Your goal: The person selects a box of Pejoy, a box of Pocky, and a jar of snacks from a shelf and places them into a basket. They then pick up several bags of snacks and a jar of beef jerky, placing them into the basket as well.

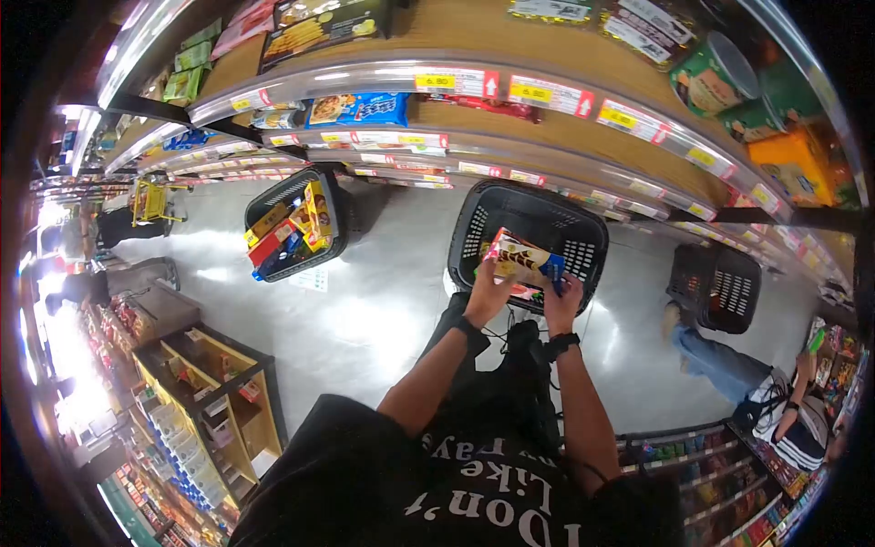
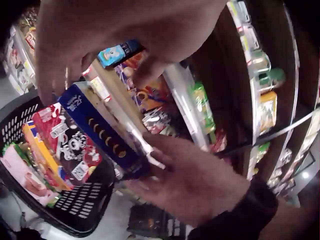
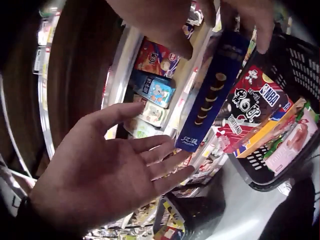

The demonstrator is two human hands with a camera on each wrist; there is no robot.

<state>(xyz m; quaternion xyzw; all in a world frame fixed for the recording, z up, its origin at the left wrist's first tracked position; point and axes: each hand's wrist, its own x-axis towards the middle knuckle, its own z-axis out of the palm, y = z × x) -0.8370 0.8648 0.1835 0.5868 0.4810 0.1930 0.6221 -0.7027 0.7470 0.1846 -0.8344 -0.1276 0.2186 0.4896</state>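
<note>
A snack box (image 1: pixel 524 258), with white, red and blue on its front, is held over a black basket (image 1: pixel 592 260). Its narrow blue side (image 2: pixel 100 131) shows a row of dark rounds. My right hand (image 1: pixel 562 301) grips one end of the box. At the other end is my left hand (image 1: pixel 490 296); in the right wrist view this hand (image 3: pixel 110 165) has its palm turned up, fingers straight against the box end and thumb apart. Inside the basket lie a red and black pack (image 3: pixel 250 112), an orange pack (image 3: pixel 270 131) and a pink pack (image 3: pixel 292 145).
Shelves (image 1: pixel 365 82) with price labels and snack packs run along the front. Another black basket (image 1: pixel 342 214), full of packs, stands on the floor to the left, and one more (image 1: pixel 729 292) to the right. A person in jeans (image 1: pixel 720 360) is at the right. Display bins (image 1: pixel 219 392) stand left.
</note>
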